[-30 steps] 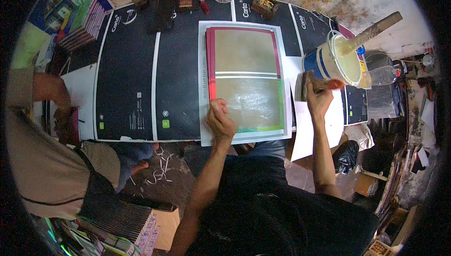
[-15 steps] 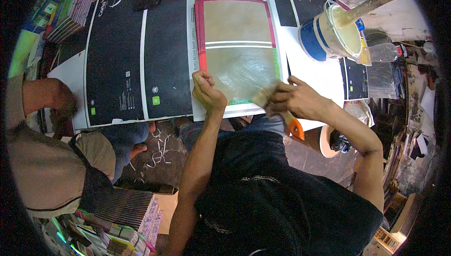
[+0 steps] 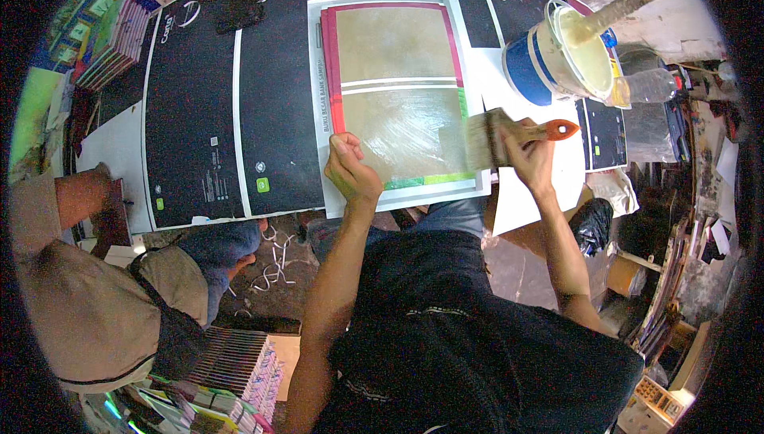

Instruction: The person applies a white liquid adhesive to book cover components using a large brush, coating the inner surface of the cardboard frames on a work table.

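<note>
My right hand (image 3: 529, 147) grips a wide paintbrush (image 3: 562, 129) with an orange-tipped handle. Its bristles sit at the lower right edge of a grey-brown board (image 3: 398, 44), near the green strip (image 3: 464, 108). Red strips border the board's upper part, and a white band crosses its middle. The lower half glistens with wet streaks. At the lower left corner my left hand (image 3: 352, 170) is closed, with curled fingers on the board's edge. Beneath the board lies a larger white printed sheet (image 3: 362, 202).
A blue-and-white bucket (image 3: 527, 68) of pale paste, with a stick (image 3: 637, 6) in it, stands at the right. Beside it is a clear plastic bottle (image 3: 649, 88). Black printed sheets (image 3: 278, 108) cover the table. Another person (image 3: 103, 299) sits close at my left.
My right hand has moved right and turned the brush, so its handle now points right instead of toward me. The board and sheet have shifted slightly. My left hand remains at the board's corner.
</note>
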Motion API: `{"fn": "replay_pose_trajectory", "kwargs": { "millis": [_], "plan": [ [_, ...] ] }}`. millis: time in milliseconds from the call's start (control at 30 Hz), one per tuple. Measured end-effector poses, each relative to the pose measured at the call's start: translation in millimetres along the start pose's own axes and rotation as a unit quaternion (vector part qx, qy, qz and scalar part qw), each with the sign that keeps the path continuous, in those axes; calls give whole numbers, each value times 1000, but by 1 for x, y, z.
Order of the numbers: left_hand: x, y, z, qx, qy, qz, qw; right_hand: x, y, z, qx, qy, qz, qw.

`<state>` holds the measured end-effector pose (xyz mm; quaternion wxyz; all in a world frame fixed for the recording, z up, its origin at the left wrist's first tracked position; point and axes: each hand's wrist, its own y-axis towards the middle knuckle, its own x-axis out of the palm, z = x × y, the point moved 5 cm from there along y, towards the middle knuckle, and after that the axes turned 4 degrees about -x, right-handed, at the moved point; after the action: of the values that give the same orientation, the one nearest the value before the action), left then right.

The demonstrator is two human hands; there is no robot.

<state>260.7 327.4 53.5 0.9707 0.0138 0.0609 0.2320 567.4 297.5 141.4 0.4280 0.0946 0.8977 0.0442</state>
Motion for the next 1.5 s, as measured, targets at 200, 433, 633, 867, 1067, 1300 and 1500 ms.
{"fn": "replay_pose_trajectory", "kwargs": {
  "millis": [200, 433, 633, 867, 1067, 1300, 1500],
  "plan": [
    [-1, 5, 16, 16, 72, -15, 997, 11, 78, -23, -46, 158, 68, 984],
    [2, 1, 5, 4, 64, -64, 996, 25, 177, -23, -185, -86, 55, 977],
    [2, -2, 4, 35, 71, -118, 990, 71, 221, -60, -353, -42, -158, 921],
    [-1, 1, -2, 6, 52, -130, 990, 120, 275, -133, -345, 125, -279, 887],
    [10, -5, -6, 36, 81, -115, 989, 182, 336, -158, -453, -98, -185, 867],
    [-21, 74, 2, -189, -134, 15, 973, 39, 262, -188, -294, 202, 37, 933],
    [85, 248, 84, 241, 190, -364, 880, 74, 135, -177, -433, 190, -311, 824]
  ]
}}
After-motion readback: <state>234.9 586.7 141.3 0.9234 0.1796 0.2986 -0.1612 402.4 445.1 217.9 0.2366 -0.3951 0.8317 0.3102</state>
